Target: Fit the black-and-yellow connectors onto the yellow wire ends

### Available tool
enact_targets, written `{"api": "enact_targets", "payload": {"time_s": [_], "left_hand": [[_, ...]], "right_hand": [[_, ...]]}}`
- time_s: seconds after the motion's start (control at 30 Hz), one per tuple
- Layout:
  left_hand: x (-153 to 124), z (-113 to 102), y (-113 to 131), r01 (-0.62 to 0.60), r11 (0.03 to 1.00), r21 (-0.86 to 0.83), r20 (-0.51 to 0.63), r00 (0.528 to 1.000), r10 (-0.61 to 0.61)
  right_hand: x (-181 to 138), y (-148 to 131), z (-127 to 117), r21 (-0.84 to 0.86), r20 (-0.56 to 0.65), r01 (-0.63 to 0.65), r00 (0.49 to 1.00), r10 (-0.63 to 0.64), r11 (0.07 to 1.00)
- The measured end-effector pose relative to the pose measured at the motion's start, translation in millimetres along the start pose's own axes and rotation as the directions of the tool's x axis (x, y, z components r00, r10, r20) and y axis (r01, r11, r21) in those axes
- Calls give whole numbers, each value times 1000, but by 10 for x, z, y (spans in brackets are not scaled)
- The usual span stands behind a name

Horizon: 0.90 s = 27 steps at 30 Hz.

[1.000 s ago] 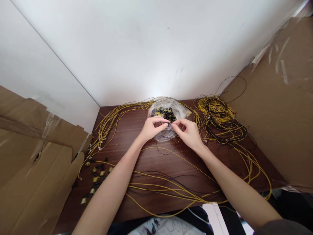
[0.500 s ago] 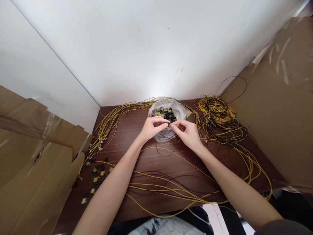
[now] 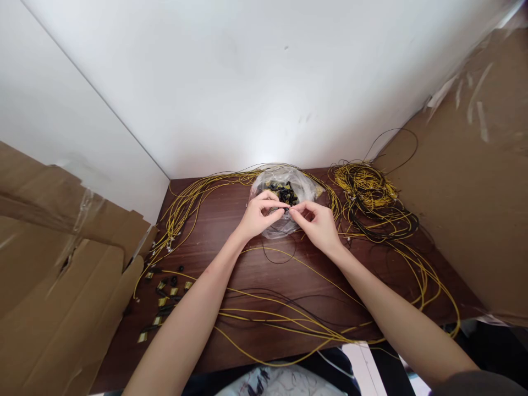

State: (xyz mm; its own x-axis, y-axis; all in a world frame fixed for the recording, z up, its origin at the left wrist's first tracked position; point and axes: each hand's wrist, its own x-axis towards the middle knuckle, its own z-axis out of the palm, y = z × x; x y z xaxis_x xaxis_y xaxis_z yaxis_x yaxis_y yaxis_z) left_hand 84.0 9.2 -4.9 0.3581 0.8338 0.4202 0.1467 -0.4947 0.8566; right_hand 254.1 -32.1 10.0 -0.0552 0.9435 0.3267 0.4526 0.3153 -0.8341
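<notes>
My left hand (image 3: pixel 261 215) pinches a small black piece (image 3: pixel 286 210) between thumb and fingertips, just in front of a clear plastic bag. My right hand (image 3: pixel 317 221) is closed in a pinch right beside it, its fingertips almost meeting the left ones. What sits between the right fingertips is too small to make out. Below the hands a thin black wire (image 3: pixel 275 263) hangs in a loop over the brown table. Behind them, the open plastic bag (image 3: pixel 307 190) holds many small black and yellowish parts (image 3: pixel 286 191).
Yellow wires (image 3: pixel 179 220) curve along the table's left and back. A tangled yellow and black wire heap (image 3: pixel 367 190) lies at right. More yellow wires (image 3: pixel 297 324) cross the front. Black parts with yellowish tabs (image 3: pixel 162 302) lie front left. Cardboard (image 3: pixel 466 181) and a white wall (image 3: pixel 264 82) enclose the table.
Both hands stay nearly in place, fingertips still together. The small black piece shows less between them than before. The view has shifted very slightly.
</notes>
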Motion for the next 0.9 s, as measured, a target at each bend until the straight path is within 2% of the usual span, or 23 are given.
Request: {"api": "enact_targets", "payload": {"time_s": [0.47,0.9], "left_hand": [[-18,22,6,41,999,6,24,999,-41],[-14,20,-15,36,999,-14,37,999,-36]], "right_hand": [[7,17,-6,3,9,-13,1000,13,1000],[25,45,-20,75,77,-91,993,85,993]]}}
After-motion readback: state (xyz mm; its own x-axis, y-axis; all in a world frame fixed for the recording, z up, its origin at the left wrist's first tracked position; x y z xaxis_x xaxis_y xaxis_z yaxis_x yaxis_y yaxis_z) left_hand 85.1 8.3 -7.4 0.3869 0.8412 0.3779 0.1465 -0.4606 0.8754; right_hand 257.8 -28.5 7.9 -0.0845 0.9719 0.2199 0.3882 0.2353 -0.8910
